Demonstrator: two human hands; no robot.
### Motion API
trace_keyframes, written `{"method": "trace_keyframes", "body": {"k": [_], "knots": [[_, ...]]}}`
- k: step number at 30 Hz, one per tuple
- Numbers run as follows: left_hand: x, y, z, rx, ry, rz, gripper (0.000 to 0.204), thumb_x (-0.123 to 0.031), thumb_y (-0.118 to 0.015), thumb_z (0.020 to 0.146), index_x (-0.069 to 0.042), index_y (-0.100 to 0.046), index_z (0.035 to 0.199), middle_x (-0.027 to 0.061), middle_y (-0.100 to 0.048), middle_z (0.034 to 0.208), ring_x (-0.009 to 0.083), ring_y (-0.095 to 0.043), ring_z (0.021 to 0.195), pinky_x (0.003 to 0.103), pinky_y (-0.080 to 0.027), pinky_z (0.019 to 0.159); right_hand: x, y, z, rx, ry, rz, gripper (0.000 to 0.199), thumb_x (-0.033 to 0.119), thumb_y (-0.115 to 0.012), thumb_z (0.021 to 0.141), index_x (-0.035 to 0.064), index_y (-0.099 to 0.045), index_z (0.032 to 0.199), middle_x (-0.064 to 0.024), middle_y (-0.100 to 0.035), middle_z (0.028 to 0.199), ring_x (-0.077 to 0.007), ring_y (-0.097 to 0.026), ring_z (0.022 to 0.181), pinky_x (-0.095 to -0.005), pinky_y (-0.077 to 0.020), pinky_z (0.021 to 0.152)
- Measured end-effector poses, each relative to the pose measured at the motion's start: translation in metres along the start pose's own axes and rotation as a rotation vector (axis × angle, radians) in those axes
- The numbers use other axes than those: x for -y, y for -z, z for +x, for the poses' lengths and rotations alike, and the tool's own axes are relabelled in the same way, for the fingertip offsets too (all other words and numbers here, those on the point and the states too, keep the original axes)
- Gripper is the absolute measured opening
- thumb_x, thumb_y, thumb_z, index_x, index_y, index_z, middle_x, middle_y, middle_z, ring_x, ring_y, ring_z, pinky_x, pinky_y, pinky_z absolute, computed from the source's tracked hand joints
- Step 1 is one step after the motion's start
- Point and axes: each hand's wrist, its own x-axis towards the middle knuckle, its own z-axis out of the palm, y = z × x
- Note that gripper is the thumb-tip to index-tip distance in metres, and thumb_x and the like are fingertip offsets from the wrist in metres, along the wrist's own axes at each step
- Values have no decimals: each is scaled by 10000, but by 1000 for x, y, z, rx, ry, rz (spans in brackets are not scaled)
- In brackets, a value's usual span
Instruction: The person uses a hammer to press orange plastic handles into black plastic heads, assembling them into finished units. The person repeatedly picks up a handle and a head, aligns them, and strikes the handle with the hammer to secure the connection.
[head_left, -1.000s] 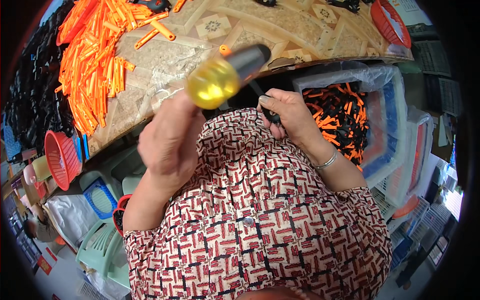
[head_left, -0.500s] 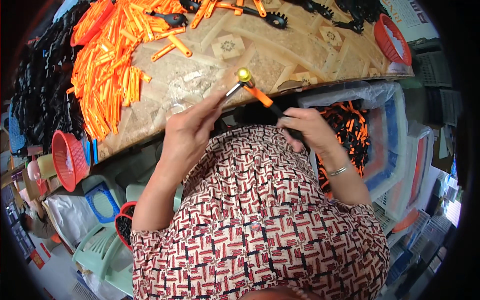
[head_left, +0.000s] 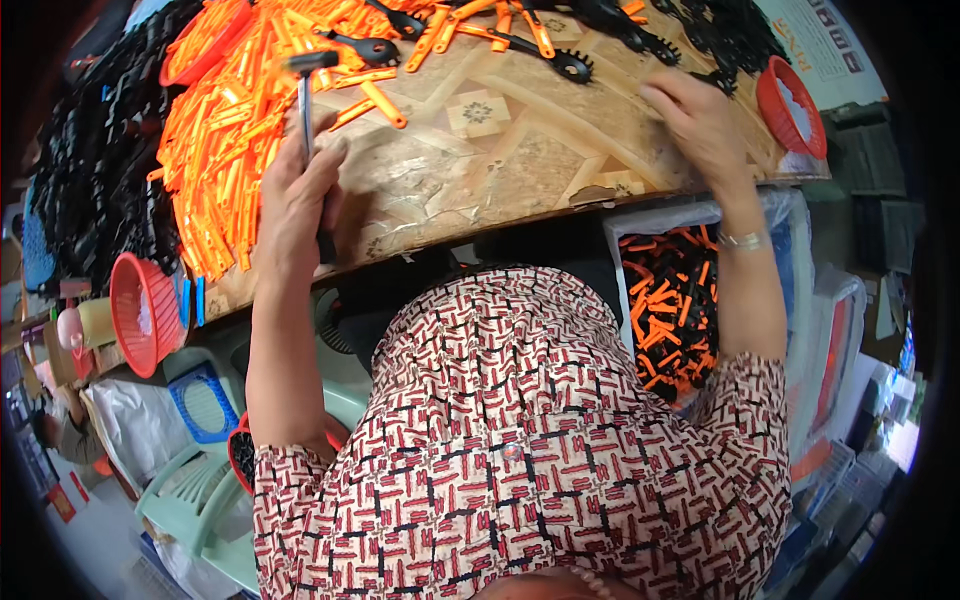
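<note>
My left hand (head_left: pixel 300 185) is closed around a small hammer. The hammer's metal shaft (head_left: pixel 304 105) stands up from my fist, and its dark head (head_left: pixel 312 62) is blurred in front of the orange pile. My right hand (head_left: pixel 703 130) is over the right part of the table with its fingers curled; no utensil shows in it. It is nearest to a black toothed pasta server head (head_left: pixel 662 50) and the heap of black utensil heads (head_left: pixel 725 40) at the far right. Several loose orange handles (head_left: pixel 383 103) lie right of the hammer head.
A big pile of orange handles (head_left: pixel 215 160) covers the table's left side, beside a dark heap of black parts (head_left: pixel 95 160). Red baskets stand at the left edge (head_left: pixel 150 315) and right edge (head_left: pixel 790 108). Below right, a plastic-lined bin holds black and orange utensils (head_left: pixel 670 310).
The hammer has moved left and up with my left hand. My right hand has gone from my lap to the table's right side, and the black utensil with the orange handle has left it.
</note>
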Motion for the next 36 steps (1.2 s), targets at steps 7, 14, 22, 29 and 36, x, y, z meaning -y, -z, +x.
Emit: {"method": "trace_keyframes", "body": {"k": [7, 14, 22, 29, 36], "knots": [[2, -2, 58, -137, -143, 490, 263, -284, -686, 951, -42, -728, 1047, -44, -513, 639, 53, -469, 581, 254, -387, 522, 48, -91, 92, -314, 435, -548, 138, 190, -667, 823, 64, -692, 876, -104, -638, 944, -318, -600, 950, -415, -472, 817], [15, -29, 74, -178, -367, 1078, 504, -514, -750, 836, -12, -713, 819, 214, -668, 728, 401, -627, 707, 499, -490, 710, 54, -75, 81, -342, 349, -172, 132, 116, -695, 774, 49, -723, 883, -114, -657, 1029, -304, -588, 1076, -410, -478, 903], [23, -28, 74, -222, -413, 1007, 393, -403, -746, 838, -14, -733, 889, 182, -682, 789, 341, -648, 823, 435, -489, 785, 22, -56, 53, -268, -110, 1525, 175, 55, -699, 867, 28, -726, 1037, -117, -666, 1274, -256, -572, 1248, -383, -464, 1017], [5, -20, 37, 185, -159, 342, 231, -239, -700, 943, -10, -668, 950, 30, -626, 782, 118, -540, 676, 248, -449, 651, 89, -34, -37, 315, -477, 1193, 188, 166, -622, 1002, -11, -683, 1022, -56, -674, 706, -117, -647, 597, -244, -530, 554], [-27, -55, 7, 663, -386, 668, 230, -182, -662, 936, 11, -676, 1061, 113, -672, 804, 202, -623, 722, 327, -480, 669, 105, -73, -88, 459, -717, 1134, 240, 180, -631, 996, -52, -689, 979, -72, -667, 662, -112, -603, 511, -228, -503, 509]]}}
